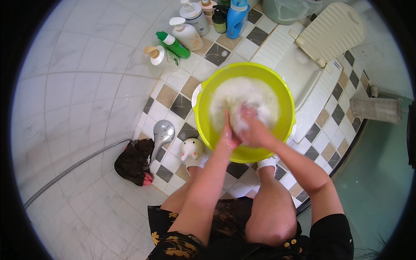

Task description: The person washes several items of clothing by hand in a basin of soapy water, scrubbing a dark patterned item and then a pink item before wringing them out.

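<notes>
Head view, hands: two, left hand (pixel 229 133) and right hand (pixel 255 130), among suds (pixel 245 89); grips cannot be told.
Basin (pixel 287 93): one, yellow-green, 2 o'clock from centre.
Shower head (pixel 164 131): one, 9 o'clock.
Bottles (pixel 189 37): at least seven, 11 to 12 o'clock.

Foam (pixel 245 89) partly hides the right grip (pixel 250 126); the translucent tub (pixel 284 15) is cropped.

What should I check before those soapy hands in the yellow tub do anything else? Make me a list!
1. Hands inside the tub: ok, left hand and right hand are close together at the foam.
2. Sleeves away from the foam: ok, both are well back.
3. Shower head off the floor: not ok, it lies there.
4. Dark cloth off the floor: not ok, it's beside the shower head.
5. Something under the foam: cannot tell, it's hidden.
</notes>
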Action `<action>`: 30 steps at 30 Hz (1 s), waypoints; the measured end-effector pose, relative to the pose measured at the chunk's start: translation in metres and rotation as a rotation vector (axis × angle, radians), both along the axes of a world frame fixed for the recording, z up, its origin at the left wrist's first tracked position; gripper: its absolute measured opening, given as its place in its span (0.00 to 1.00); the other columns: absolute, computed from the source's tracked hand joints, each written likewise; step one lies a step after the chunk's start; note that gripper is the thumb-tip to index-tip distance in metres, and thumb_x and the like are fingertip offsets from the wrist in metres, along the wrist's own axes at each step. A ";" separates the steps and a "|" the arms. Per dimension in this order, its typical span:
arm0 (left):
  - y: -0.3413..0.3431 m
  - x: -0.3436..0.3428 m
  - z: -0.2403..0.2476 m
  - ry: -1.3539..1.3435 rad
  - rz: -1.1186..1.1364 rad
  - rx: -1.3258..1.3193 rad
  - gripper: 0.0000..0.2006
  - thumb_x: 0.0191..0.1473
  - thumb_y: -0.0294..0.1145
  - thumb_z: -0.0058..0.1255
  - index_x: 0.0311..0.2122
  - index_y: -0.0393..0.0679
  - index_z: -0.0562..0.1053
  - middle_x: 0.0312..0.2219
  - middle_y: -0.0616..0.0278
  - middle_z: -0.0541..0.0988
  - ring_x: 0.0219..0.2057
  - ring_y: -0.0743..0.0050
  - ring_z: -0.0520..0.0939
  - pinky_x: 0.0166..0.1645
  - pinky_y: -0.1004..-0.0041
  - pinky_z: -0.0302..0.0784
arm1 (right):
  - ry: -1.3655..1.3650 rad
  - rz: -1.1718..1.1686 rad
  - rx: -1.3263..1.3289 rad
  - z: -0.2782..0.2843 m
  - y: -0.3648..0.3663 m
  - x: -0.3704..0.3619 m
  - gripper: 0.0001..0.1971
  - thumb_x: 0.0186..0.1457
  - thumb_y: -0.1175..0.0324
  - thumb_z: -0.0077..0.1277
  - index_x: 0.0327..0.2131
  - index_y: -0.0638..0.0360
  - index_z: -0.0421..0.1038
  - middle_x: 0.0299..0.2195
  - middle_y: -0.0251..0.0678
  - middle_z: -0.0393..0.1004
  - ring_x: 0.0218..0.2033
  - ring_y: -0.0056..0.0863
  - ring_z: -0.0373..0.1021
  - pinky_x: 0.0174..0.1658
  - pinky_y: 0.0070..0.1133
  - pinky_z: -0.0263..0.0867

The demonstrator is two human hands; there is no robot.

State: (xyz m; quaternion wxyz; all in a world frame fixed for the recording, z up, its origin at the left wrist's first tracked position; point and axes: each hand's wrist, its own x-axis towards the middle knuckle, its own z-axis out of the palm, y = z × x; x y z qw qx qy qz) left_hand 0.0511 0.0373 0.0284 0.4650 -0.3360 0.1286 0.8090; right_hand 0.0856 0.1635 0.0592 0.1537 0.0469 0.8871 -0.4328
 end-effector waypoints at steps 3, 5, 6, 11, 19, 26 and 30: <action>0.004 -0.023 0.063 0.039 0.098 -0.115 0.22 0.57 0.57 0.38 0.45 0.50 0.67 0.35 0.63 0.73 0.33 0.70 0.76 0.40 0.68 0.74 | 0.099 0.262 -0.073 0.054 -0.041 0.021 0.20 0.42 0.63 0.54 0.42 0.57 0.69 0.37 0.45 0.73 0.36 0.43 0.72 0.36 0.33 0.69; -0.007 -0.014 0.047 0.092 0.109 -0.134 0.20 0.57 0.55 0.39 0.43 0.50 0.66 0.34 0.64 0.73 0.31 0.71 0.75 0.37 0.68 0.73 | 0.118 0.311 -0.058 0.069 -0.052 0.020 0.20 0.38 0.61 0.56 0.39 0.55 0.71 0.35 0.43 0.74 0.34 0.41 0.72 0.35 0.33 0.68; -0.013 -0.008 0.030 0.126 0.101 -0.150 0.19 0.57 0.55 0.39 0.42 0.50 0.66 0.33 0.64 0.72 0.30 0.71 0.74 0.36 0.69 0.72 | 0.135 0.307 -0.038 0.070 -0.057 0.017 0.19 0.37 0.61 0.56 0.37 0.55 0.71 0.34 0.42 0.74 0.33 0.41 0.72 0.34 0.33 0.68; 0.014 -0.002 -0.024 0.308 -0.038 -0.130 0.15 0.57 0.50 0.40 0.39 0.51 0.65 0.29 0.65 0.71 0.24 0.72 0.71 0.30 0.69 0.69 | 0.063 -0.308 0.169 -0.027 -0.002 -0.013 0.09 0.39 0.61 0.55 0.24 0.54 0.72 0.24 0.42 0.74 0.29 0.41 0.73 0.32 0.32 0.68; 0.005 -0.001 -0.026 0.838 0.121 -0.416 0.09 0.54 0.36 0.48 0.38 0.48 0.66 0.33 0.64 0.73 0.30 0.74 0.73 0.37 0.73 0.71 | 0.348 -0.137 0.190 -0.023 -0.050 0.013 0.04 0.40 0.66 0.51 0.22 0.53 0.73 0.21 0.42 0.73 0.24 0.42 0.72 0.29 0.38 0.66; -0.010 -0.014 -0.030 0.367 -0.157 -0.633 0.41 0.50 0.53 0.54 0.61 0.43 0.49 0.57 0.52 0.59 0.56 0.56 0.65 0.60 0.58 0.58 | -0.185 -0.536 0.048 -0.099 0.050 -0.033 0.18 0.56 0.56 0.44 0.41 0.61 0.71 0.39 0.54 0.73 0.40 0.49 0.70 0.44 0.31 0.65; -0.021 -0.015 -0.032 0.225 -0.185 -0.587 0.45 0.51 0.59 0.50 0.65 0.49 0.41 0.63 0.51 0.48 0.61 0.51 0.55 0.63 0.53 0.49 | 0.073 -0.700 -0.082 -0.138 0.030 -0.011 0.14 0.55 0.60 0.46 0.40 0.57 0.71 0.41 0.47 0.73 0.42 0.49 0.69 0.45 0.34 0.64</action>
